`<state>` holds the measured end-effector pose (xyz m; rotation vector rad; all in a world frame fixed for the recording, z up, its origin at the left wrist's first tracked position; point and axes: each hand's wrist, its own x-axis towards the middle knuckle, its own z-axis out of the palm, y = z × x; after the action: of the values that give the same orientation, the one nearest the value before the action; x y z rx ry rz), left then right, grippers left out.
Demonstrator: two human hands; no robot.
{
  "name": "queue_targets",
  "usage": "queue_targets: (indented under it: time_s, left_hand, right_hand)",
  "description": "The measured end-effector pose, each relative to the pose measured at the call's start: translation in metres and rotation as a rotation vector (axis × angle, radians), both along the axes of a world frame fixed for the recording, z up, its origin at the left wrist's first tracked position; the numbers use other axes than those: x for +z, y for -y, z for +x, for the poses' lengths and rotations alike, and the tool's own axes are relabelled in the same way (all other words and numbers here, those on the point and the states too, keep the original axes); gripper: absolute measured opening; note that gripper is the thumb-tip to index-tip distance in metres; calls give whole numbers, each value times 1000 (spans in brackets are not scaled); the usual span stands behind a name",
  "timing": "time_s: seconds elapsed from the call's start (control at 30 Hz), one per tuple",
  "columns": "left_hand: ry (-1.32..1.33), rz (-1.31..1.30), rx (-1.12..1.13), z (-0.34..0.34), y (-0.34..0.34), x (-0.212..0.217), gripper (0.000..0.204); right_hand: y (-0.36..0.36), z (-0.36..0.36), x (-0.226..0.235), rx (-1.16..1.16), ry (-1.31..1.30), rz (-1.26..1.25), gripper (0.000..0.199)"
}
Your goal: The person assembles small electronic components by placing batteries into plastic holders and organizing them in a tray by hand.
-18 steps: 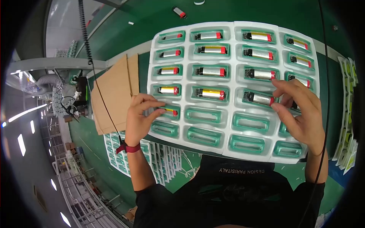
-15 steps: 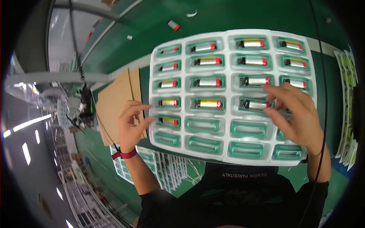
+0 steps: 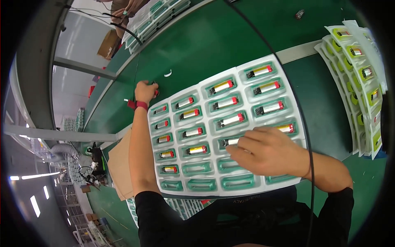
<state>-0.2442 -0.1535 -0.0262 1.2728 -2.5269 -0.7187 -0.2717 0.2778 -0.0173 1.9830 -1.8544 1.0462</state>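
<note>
On the green bench, head view: a white blister tray (image 3: 205,187) with green pockets lies in front of the person, most pockets filled.
Tray contents: silver cylindrical cells with red caps (image 3: 230,120) lie one to a pocket; the nearest row and a few pockets beside it hold nothing.
Right hand (image 3: 267,150): rests palm down on the tray's near right part, fingers spread and pointing left, fingertips (image 3: 232,150) touching a cell (image 3: 227,142); whether it grips that cell I cannot tell.
Left hand (image 3: 145,91): stretched out past the tray's far left corner, curled narrowly around a small red-tipped piece (image 3: 156,91) on the bench surface.
Left wrist: a red band (image 3: 141,105).
Right edge: a stack of filled trays (image 3: 358,78), well apart.
Left of the tray: brown cardboard sheets (image 3: 121,164).
</note>
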Motion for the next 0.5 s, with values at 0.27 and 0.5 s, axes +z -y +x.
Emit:
queue_targets:
  time_s: [0.27, 0.5]
  left_hand:
    - [-528, 674, -364, 65, -230, 76, 48]
    - [-811, 863, -540, 97, -283, 50, 45]
  right_hand:
    - [2, -3, 14, -104, 476, -152, 59]
    - [3, 7, 15, -8, 546, -134, 45]
